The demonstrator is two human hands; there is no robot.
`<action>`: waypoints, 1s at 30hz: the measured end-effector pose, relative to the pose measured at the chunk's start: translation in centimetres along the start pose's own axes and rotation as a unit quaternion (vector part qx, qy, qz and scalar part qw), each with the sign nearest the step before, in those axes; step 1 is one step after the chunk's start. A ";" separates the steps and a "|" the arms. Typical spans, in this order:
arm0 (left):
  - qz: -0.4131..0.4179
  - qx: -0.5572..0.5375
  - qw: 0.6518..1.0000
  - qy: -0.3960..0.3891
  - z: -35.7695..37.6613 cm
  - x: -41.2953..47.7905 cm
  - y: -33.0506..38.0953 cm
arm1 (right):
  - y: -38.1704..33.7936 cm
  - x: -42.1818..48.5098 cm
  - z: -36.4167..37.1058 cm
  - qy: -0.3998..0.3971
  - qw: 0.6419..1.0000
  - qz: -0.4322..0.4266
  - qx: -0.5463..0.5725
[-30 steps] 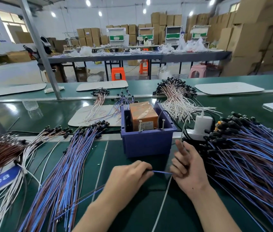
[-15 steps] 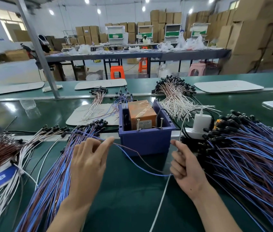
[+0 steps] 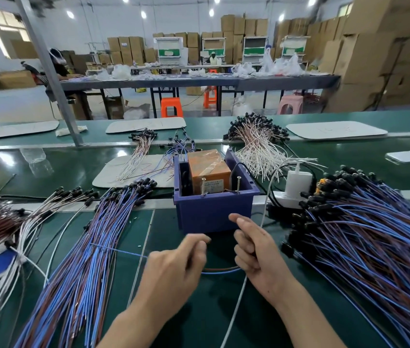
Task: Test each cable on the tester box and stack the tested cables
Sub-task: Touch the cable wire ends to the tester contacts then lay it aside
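Where the green workbench fills the lower half of the view, the biggest thing on it is the heap of blue and brown cables at the right, fanned out with its black plug ends toward the far side and the centre. Opposite, at the left, lies the stack of blue cables, laid roughly parallel with their black ends away from the person. Farther left spreads a bundle of white and brown cables. The tester box, a purple open-topped bin, stands between heap and stack, just beyond the hands. An orange block wrapped in tape sits inside it, and two screws stand upright at its near rim. Just right of the box a white charger is plugged into a power strip, and a thin white lead runs toward the person, passing behind the right hand. The left hand hovers in front of the box with fingers curled and thumb against the forefinger, pinching one cable. The right hand is close beside it, its lower fingers curled over the same cable while thumb and forefinger point toward the box. The cable sags in a short blue-and-brown loop between the two hands, low over the bench, and its blue tail trails left across the stack.
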State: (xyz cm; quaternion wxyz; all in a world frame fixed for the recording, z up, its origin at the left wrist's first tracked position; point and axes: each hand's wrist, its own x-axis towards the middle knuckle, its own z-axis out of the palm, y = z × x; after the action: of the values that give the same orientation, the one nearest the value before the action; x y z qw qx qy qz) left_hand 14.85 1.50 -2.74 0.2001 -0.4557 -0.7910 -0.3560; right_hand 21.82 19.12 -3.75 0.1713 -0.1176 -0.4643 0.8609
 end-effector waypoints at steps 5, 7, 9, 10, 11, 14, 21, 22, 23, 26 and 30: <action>0.030 0.048 0.988 -0.147 1.9 -0.9 2.2 | -0.2 -0.1 0.0 0.006 0.997 -0.016 0.069; 0.008 0.084 0.982 -0.171 2.4 -1.1 2.2 | -0.4 -0.2 -0.2 0.007 0.995 -0.016 0.102; -0.011 0.122 0.976 -0.182 2.5 -1.1 1.6 | -0.5 -0.2 -0.3 0.008 0.991 -0.018 0.135; -0.026 0.136 0.974 -0.180 2.4 -1.0 1.4 | -0.6 -0.2 -0.3 0.008 0.988 -0.019 0.151; -0.047 0.144 0.973 -0.174 2.2 -0.9 1.2 | -0.7 -0.2 -0.4 0.007 0.986 -0.018 0.165; -0.148 0.074 0.979 -0.121 1.9 -0.6 0.7 | -1.0 -0.3 -0.3 0.009 0.984 -0.012 0.175; -0.312 -0.239 0.914 0.103 1.2 0.9 -0.7 | -1.0 -0.6 -0.1 -0.002 0.987 0.017 0.161; -0.333 -0.276 0.893 0.127 0.9 1.2 -1.4 | -1.1 -0.6 -0.3 0.002 0.985 0.017 0.174; -0.357 -0.309 0.869 0.151 0.4 1.5 -2.1 | -1.3 -0.5 -0.5 0.008 0.982 0.014 0.187; -0.414 -0.394 0.788 0.227 -1.1 2.2 -4.4 | -1.6 -0.4 -1.0 0.030 0.977 0.003 0.209; -0.464 -0.439 0.700 0.319 -2.4 2.3 -6.0 | -1.5 -0.2 -1.1 0.029 0.979 0.011 0.203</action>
State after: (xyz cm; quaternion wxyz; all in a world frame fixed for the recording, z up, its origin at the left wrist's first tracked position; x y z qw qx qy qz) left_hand 8.47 -0.95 -2.01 0.0276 0.0738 -0.5450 -0.8347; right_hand 22.61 20.60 -3.08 0.1957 -0.1109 -0.2736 0.9352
